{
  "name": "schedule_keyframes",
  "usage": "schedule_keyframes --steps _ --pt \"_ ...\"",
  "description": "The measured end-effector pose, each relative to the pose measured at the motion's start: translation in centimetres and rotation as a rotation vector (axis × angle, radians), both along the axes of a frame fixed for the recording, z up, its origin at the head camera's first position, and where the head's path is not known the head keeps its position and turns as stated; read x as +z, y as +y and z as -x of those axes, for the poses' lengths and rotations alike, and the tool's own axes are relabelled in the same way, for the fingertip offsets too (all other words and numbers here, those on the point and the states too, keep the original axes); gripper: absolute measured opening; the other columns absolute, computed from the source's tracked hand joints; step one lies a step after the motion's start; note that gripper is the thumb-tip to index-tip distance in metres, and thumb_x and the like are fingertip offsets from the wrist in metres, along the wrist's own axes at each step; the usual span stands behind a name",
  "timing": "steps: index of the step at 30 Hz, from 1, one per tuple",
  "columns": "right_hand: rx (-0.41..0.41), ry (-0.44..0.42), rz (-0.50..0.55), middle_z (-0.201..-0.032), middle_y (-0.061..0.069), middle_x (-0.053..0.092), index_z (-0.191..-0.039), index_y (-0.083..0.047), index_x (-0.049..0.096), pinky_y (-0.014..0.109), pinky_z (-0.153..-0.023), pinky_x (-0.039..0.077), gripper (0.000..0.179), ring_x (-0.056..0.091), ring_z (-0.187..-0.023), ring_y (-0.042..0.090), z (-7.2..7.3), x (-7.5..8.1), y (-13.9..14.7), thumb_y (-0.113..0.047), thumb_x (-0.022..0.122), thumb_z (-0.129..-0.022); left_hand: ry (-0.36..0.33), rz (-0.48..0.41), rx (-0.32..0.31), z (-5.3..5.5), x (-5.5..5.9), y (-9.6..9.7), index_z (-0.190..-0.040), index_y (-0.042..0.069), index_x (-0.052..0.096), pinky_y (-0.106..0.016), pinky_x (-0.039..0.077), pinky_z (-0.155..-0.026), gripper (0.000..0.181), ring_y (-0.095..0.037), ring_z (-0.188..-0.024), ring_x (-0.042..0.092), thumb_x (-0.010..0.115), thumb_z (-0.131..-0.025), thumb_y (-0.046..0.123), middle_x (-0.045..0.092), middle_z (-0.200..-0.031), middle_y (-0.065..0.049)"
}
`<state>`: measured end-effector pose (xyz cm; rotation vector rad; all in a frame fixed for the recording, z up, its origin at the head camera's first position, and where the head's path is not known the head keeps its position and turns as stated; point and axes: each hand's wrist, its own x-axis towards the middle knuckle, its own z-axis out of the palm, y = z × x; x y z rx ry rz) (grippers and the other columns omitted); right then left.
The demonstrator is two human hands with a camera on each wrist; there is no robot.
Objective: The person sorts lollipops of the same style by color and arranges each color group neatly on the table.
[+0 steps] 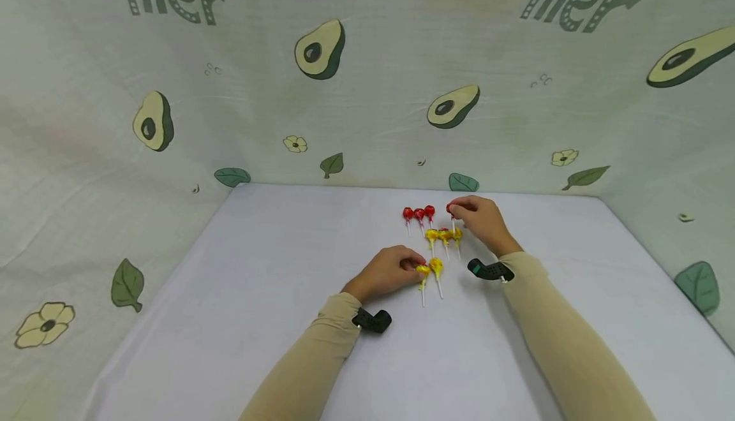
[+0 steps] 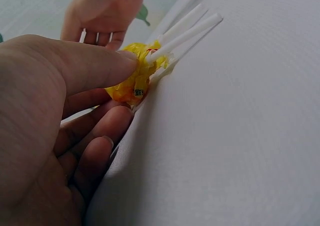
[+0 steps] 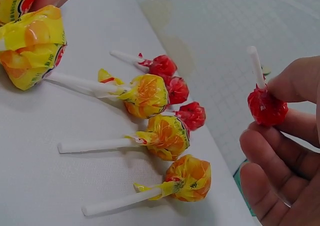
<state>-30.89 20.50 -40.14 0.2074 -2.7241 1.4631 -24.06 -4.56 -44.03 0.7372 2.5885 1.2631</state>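
Note:
My left hand point(image 1: 390, 273) pinches a yellow-wrapped lollipop point(image 1: 423, 270) between thumb and fingers, its white stick pointing toward me. Right beside it lies a second yellow lollipop point(image 1: 436, 266). Farther back, my right hand point(image 1: 481, 222) holds a red lollipop point(image 3: 267, 107) by its wrapped head with thumb and index finger, off the table in the right wrist view. Three yellow lollipops point(image 3: 167, 137) lie side by side below that hand. Behind them and to the left is a row of three red lollipops point(image 1: 419, 214). In the left wrist view, the thumb partly covers the yellow wrapper point(image 2: 135, 81).
A white cloth covers the table point(image 1: 275, 255). Behind it hangs a pale curtain point(image 1: 379, 134) printed with avocados, leaves and flowers. Black bands with camera mounts sit on the left wrist point(image 1: 372, 321) and the right wrist point(image 1: 490, 270).

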Motion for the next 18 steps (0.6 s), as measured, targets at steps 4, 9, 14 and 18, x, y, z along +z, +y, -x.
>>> schedule_keyframes --steps 4,9,14,18 --pt "0.012 -0.031 0.047 -0.124 0.012 0.066 -0.129 -0.009 0.062 0.041 -0.091 0.050 0.045 0.059 -0.108 0.028 0.4 -0.4 0.1 -0.042 0.060 -0.100 -0.008 0.004 -0.004 -0.1 -0.2 0.0 -0.112 0.018 0.074 -0.022 0.048 -0.075 0.025 -0.003 -0.081 0.058 0.078 -0.089 0.026 0.063 -0.091 0.011" --pt "0.032 -0.052 0.092 -0.126 0.012 0.065 -0.131 -0.008 0.062 0.044 -0.097 0.048 0.047 0.058 -0.113 0.029 1.0 -0.6 0.2 -0.043 0.061 -0.099 -0.008 0.009 0.003 -0.1 -0.2 0.0 -0.112 0.019 0.074 -0.021 0.047 -0.075 0.024 -0.002 -0.081 0.057 0.077 -0.089 0.026 0.063 -0.092 0.012" --pt "0.019 -0.065 0.093 -0.127 0.014 0.064 -0.132 -0.008 0.061 0.046 -0.100 0.046 0.050 0.057 -0.116 0.030 1.7 -0.7 0.4 -0.045 0.061 -0.099 -0.003 -0.001 0.000 0.0 0.0 -0.1 -0.111 0.018 0.074 -0.021 0.048 -0.075 0.023 -0.003 -0.081 0.058 0.077 -0.089 0.025 0.063 -0.092 0.012" --pt "0.012 -0.092 0.127 -0.130 0.015 0.062 -0.134 -0.007 0.060 0.046 -0.103 0.045 0.050 0.056 -0.119 0.030 2.4 -0.6 0.3 -0.044 0.060 -0.100 -0.013 -0.004 -0.003 0.1 -0.1 -0.1 -0.111 0.018 0.074 -0.021 0.048 -0.074 0.024 -0.003 -0.080 0.058 0.078 -0.089 0.025 0.063 -0.091 0.012"
